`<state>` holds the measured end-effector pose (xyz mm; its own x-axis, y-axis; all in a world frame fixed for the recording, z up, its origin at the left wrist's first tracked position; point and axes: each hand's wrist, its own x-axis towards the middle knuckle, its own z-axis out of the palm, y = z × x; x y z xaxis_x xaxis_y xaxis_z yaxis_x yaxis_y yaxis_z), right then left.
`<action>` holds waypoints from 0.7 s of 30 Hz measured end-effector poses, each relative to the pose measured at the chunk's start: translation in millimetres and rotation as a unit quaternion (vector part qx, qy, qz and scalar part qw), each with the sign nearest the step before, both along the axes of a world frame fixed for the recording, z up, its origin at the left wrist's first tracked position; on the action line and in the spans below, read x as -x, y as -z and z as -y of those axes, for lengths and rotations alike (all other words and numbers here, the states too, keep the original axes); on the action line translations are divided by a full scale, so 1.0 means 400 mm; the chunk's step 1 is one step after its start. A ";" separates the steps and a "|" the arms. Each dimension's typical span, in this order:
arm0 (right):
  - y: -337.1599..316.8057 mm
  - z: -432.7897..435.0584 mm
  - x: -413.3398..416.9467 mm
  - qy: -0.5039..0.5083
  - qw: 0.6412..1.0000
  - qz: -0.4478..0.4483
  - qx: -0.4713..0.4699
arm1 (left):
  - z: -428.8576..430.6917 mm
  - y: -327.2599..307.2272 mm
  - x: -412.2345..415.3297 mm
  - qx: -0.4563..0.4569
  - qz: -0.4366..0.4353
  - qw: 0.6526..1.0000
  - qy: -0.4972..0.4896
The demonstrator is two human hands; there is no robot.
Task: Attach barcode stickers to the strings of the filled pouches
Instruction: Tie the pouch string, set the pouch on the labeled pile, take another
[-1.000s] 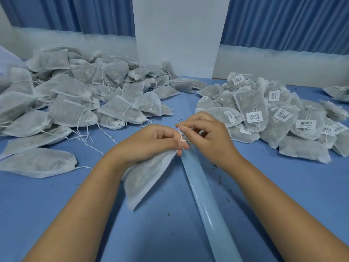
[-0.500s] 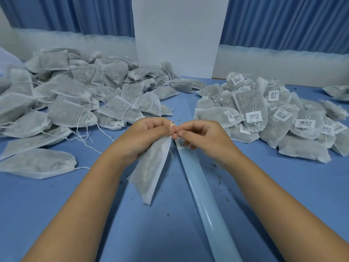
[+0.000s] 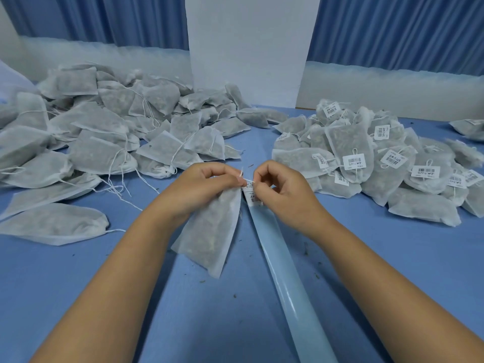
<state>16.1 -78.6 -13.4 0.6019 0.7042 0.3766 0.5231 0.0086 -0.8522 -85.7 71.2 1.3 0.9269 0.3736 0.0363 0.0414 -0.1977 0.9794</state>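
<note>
Since the earlier frame both hands sit slightly higher and apart, and the pouch (image 3: pixel 212 229) hangs steeper, closer to vertical. Left hand (image 3: pixel 201 187) is closed, pinching the pouch at its neck; long axis runs top to bottom, neck up at the fingers, sealed bottom corner pointing down toward the viewer and a bit right, over the blue table (image 3: pixel 78 284). Right hand (image 3: pixel 282 189) is closed, fingertips pinching the white string (image 3: pixel 248 181) stretched short between the two hands. Barcode sticker (image 3: pixel 252 195) sits just below the string, at the far end of the pale liner strip (image 3: pixel 288 279), which runs lengthwise from there toward the viewer. Unlabelled pouch pile (image 3: pixel 104 132) on the left of the table, labelled pouch pile (image 3: pixel 379 158) on the right, well apart. Whether the sticker is stuck to the string: cannot tell.
</note>
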 end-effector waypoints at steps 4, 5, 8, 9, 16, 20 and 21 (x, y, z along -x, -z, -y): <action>0.005 -0.003 0.006 -0.006 1.000 -0.019 -0.008 | -0.001 0.003 -0.001 -0.025 -0.009 1.000 0.012; 0.005 -0.003 0.007 -0.010 1.000 -0.024 -0.015 | -0.004 0.004 -0.002 -0.034 -0.013 0.999 0.010; 0.001 -0.002 0.001 -0.017 0.999 -0.026 -0.029 | -0.012 0.010 -0.005 -0.054 -0.022 0.998 -0.003; 0.001 -0.003 -0.002 -0.013 0.999 -0.017 -0.027 | -0.014 0.011 -0.005 -0.066 -0.024 0.998 -0.008; 0.017 -0.001 -0.008 0.020 0.985 0.167 0.032 | -0.007 0.010 -0.003 -0.110 -0.045 0.993 -0.002; 0.022 -0.001 -0.015 0.031 0.981 0.186 0.047 | -0.006 0.008 -0.002 -0.116 -0.057 0.992 0.007; 0.023 -0.002 -0.015 0.032 0.983 0.172 0.052 | -0.006 0.007 -0.002 -0.118 -0.057 0.991 0.004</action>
<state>22.0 -77.9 -22.6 0.4950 0.7152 0.4935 0.7777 -0.1113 -0.6187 -84.9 73.4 -1.6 0.9330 0.3596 0.0167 0.1461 -0.4208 0.8953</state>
